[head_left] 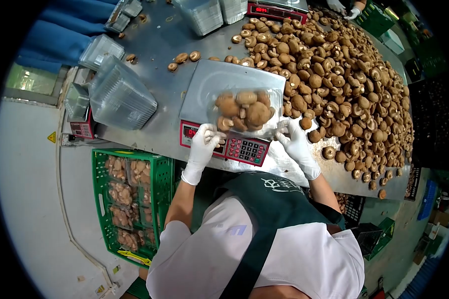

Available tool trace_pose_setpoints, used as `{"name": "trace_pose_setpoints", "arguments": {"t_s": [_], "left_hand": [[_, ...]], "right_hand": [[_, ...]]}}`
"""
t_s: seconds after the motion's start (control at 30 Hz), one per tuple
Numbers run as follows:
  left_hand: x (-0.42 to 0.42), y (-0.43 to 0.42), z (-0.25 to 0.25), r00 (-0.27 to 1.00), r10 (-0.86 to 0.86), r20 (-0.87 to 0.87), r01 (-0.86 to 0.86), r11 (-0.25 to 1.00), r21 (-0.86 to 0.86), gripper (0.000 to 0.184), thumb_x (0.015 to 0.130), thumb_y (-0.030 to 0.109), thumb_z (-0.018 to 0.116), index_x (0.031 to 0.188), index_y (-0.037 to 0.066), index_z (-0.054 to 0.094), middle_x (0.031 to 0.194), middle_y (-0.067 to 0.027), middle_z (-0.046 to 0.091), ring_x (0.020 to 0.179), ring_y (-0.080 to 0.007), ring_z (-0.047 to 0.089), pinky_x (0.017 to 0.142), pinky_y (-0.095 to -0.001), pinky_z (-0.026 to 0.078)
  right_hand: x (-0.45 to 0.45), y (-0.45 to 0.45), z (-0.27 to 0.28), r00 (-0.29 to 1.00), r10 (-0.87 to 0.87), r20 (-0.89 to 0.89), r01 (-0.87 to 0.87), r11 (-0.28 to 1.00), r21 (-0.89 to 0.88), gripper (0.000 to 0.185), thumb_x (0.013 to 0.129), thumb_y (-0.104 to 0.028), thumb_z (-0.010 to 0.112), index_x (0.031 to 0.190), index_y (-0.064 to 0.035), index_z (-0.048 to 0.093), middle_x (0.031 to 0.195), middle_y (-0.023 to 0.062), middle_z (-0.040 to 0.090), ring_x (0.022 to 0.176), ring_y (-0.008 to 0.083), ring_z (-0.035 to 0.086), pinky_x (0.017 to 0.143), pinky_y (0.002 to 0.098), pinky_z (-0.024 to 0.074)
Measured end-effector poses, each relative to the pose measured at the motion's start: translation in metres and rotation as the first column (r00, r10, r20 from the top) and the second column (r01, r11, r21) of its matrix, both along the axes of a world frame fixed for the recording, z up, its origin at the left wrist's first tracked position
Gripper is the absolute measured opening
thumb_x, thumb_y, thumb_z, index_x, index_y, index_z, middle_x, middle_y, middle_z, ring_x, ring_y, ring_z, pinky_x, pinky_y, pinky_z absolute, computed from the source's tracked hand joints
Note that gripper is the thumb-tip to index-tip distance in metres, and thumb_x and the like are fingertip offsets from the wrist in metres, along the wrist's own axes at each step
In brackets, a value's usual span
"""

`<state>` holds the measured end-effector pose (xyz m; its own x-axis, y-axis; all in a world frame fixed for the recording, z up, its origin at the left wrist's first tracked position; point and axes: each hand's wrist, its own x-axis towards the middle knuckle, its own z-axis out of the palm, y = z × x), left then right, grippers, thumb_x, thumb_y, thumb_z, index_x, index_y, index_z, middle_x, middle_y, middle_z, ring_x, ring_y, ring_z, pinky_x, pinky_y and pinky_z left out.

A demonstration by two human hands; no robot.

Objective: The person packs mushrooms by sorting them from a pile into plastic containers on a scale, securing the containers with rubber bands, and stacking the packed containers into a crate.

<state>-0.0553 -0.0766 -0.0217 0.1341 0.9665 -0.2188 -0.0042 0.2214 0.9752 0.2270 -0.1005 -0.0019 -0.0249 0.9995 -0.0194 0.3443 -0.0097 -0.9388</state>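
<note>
A clear plastic tray [254, 134] filled with brown mushrooms [258, 113] is over the metal plate of a red scale [229, 74]; I cannot tell whether it rests on the plate. My left hand [202, 148], in a white glove, pinches the tray's near left corner above the scale's display. At the near right corner, my right hand [298, 148], also gloved, has its thumb and fingers closed on the tray's edge. The scale's keypad [247, 149] shows between the hands, and part of the display is covered by my left hand.
A large heap of mushrooms [334, 89] spreads over the metal table to the right. Stacked clear trays [122, 94] stand at the left. Below them, a green crate [99, 189] holds packed mushrooms. Another scale [279, 12] and a co-worker's gloved hand [353, 12] are at the far side.
</note>
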Motion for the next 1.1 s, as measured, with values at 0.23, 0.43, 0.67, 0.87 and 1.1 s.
{"name": "trace_pose_setpoints", "arguments": {"t_s": [0.23, 0.43, 0.67, 0.87, 1.1], "left_hand": [[0.001, -0.006, 0.011, 0.807, 0.227, -0.545, 0.206, 0.757, 0.62, 0.04, 0.078, 0.02, 0.07, 0.109, 0.005, 0.051, 0.117, -0.0138, 0.059, 0.105, -0.0314, 0.058, 0.087, -0.0378, 0.049], [-0.02, -0.023, 0.009, 0.772, 0.349, -0.532, 0.204, 0.656, 0.726, 0.042, 0.075, 0.019, 0.07, 0.109, 0.005, 0.049, 0.12, -0.014, 0.058, 0.105, -0.0307, 0.058, 0.088, -0.0373, 0.049], [-0.043, -0.054, 0.02, 0.781, 0.42, -0.462, 0.02, 0.723, 0.691, 0.047, 0.076, 0.005, 0.068, 0.119, 0.004, 0.048, 0.125, -0.0164, 0.054, 0.11, -0.0291, 0.057, 0.092, -0.035, 0.048], [-0.069, -0.084, 0.019, 0.67, 0.6, -0.437, -0.056, 0.628, 0.776, 0.053, 0.07, 0.009, 0.072, 0.118, 0.005, 0.051, 0.12, -0.0141, 0.058, 0.109, -0.0303, 0.057, 0.093, -0.0357, 0.047], [-0.077, -0.105, 0.047, 0.561, 0.74, -0.372, -0.012, 0.456, 0.89, 0.051, 0.064, 0.0, 0.074, 0.111, 0.006, 0.054, 0.11, -0.0134, 0.062, 0.094, -0.0297, 0.063, 0.08, -0.0371, 0.052]], "right_hand": [[0.007, 0.012, 0.006, 0.913, -0.042, 0.405, -0.26, 0.706, 0.659, 0.034, 0.06, 0.011, 0.065, 0.09, -0.0028, 0.058, 0.095, 0.0104, 0.066, 0.081, 0.0265, 0.064, 0.066, 0.0334, 0.0517], [-0.006, 0.018, 0.005, 0.914, -0.01, 0.405, -0.311, 0.624, 0.717, 0.04, 0.056, 0.011, 0.064, 0.093, -0.0029, 0.061, 0.097, 0.0132, 0.065, 0.08, 0.0275, 0.063, 0.064, 0.0336, 0.0513], [-0.046, 0.024, 0.006, 0.921, 0.108, 0.374, -0.351, 0.644, 0.679, 0.053, 0.055, 0.013, 0.064, 0.105, -0.0047, 0.064, 0.097, 0.0072, 0.068, 0.073, 0.0217, 0.061, 0.061, 0.0303, 0.0503], [-0.077, 0.036, -0.019, 0.923, 0.171, 0.343, -0.382, 0.488, 0.785, 0.048, 0.057, 0.012, 0.067, 0.102, -0.005, 0.06, 0.083, 0.0045, 0.067, 0.059, 0.0195, 0.058, 0.051, 0.0293, 0.0467], [-0.101, 0.027, 0.006, 0.92, 0.196, 0.339, -0.392, 0.438, 0.809, 0.042, 0.065, 0.008, 0.07, 0.099, -0.0084, 0.051, 0.103, 0.0114, 0.069, 0.064, 0.0215, 0.062, 0.052, 0.0284, 0.0484]]}}
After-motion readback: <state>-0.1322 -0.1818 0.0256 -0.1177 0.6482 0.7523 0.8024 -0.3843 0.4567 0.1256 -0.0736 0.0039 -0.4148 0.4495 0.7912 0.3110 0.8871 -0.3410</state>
